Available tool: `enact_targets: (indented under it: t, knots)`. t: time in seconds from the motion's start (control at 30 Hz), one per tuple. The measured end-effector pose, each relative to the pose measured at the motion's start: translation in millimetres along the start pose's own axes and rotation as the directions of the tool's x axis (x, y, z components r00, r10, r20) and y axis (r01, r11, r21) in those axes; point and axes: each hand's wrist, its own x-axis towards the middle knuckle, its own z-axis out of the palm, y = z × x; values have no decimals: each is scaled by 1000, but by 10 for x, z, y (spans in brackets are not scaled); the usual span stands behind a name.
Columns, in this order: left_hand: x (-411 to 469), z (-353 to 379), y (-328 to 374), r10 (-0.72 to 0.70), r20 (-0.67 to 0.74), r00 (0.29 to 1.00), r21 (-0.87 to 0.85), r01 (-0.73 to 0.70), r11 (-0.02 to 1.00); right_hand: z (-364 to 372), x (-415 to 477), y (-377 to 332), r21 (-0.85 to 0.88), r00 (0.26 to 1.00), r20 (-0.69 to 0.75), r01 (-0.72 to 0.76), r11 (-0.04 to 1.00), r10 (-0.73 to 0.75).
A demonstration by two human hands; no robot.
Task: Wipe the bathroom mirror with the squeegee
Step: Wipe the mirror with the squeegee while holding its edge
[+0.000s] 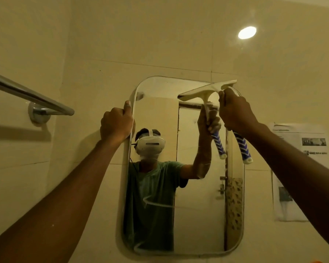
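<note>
Left hand grips the mirror by its left edge, squeegee blade sits at top-right corner w/ right hand wrapped round its handle: prob. early on, smears lower down not yet wiped.

Tall rounded-corner mirror, upright, faint curved smear across its lower half, cream squeegee with blue-and-white striped handle, blade tilted at the mirror's top right corner, apparently touching the glass
</note>
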Motion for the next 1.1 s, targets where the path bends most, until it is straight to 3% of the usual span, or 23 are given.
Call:
enact_targets:
  t: [0.33, 0.43, 0.57, 0.7, 0.93, 1.0, 1.1]
  knots:
    - [-91, 49, 32, -6, -90, 996, 15, 7, 1000, 307, -1177, -9, 85, 966, 135, -231, 969, 219]
    - [-139, 61, 53, 1, -122, 993, 25, 2, 1000, 129, -927, -63, 52, 965, 131, -235, 971, 227]
    - [-119, 90, 13, 21, -154, 988, 67, -11, 998, -158, 9, -91, -38, 968, -70, -245, 969, 242]
    - [-107, 100, 15, 12, -156, 988, 73, -1, 997, -178, 136, -42, -21, 963, -35, -266, 964, 266]
    - [-170, 119, 24, 12, -192, 981, 68, 1, 998, 187, -1411, 234, 8, 913, 217, -356, 935, 346]
    - [-187, 112, 30, 29, -191, 981, 72, -16, 997, 70, -1307, 175, 0, 901, 246, -369, 929, 358]
    - [-194, 102, 18, 41, -192, 981, 82, -26, 996, -171, -620, 44, -36, 941, 132, -309, 951, 311]
